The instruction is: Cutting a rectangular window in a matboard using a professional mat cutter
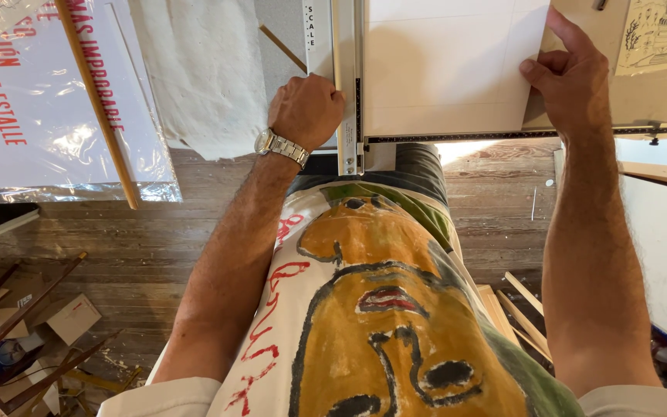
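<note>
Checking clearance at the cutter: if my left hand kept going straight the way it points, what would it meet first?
The left hand already rests against the cutter's metal rail. Straight on, it would run along that rail and the pale ruler strip; nothing else shows in its way, though depth is unclear.

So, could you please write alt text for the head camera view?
Seen from above, a person's left hand grips the metal rail of a cutter, while the right hand holds a white board on it. Below are a painted shirt and a wooden floor.

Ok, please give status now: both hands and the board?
Left hand fisted on cutter rail. Right hand pinching white board at its right edge. Nothing on the board.
</note>
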